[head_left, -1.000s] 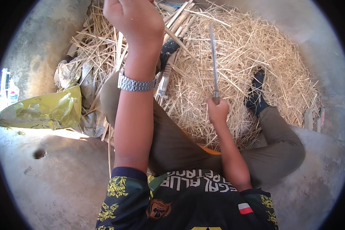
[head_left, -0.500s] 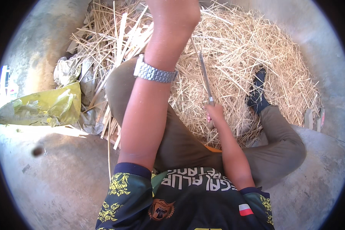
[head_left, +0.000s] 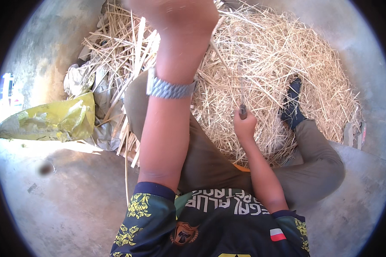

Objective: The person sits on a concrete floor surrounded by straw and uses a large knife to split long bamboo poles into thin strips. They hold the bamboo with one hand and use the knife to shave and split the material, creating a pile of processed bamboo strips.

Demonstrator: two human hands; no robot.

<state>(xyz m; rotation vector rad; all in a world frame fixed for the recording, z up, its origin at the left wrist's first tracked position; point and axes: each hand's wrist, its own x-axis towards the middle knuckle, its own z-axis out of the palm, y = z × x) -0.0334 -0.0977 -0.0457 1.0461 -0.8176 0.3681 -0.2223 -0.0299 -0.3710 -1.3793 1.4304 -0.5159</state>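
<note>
My left hand [head_left: 178,15] is raised close to the camera at the upper edge, smeared by motion and partly cut off. Its fingers cannot be made out. A silver watch [head_left: 171,88] circles that wrist. A thin pale strip [head_left: 218,53] shows beside the left wrist; whether the hand holds it is hidden. My right hand [head_left: 245,125] is closed round the handle of a knife [head_left: 243,112] over the straw-like shavings. The blade points away from me and shows only as a faint blurred line.
Pale shavings [head_left: 321,85] cover the floor between my legs. Longer split strips [head_left: 135,40] pile at the left, by a yellow plastic sheet [head_left: 60,118]. A curved concrete wall [head_left: 360,55] rings the pile. My foot in a dark sock [head_left: 292,103] rests on the shavings.
My left hand has shifted slightly left and blurred. My right hand has turned the knife, so the blade that showed clearly is now faint and more upright.
</note>
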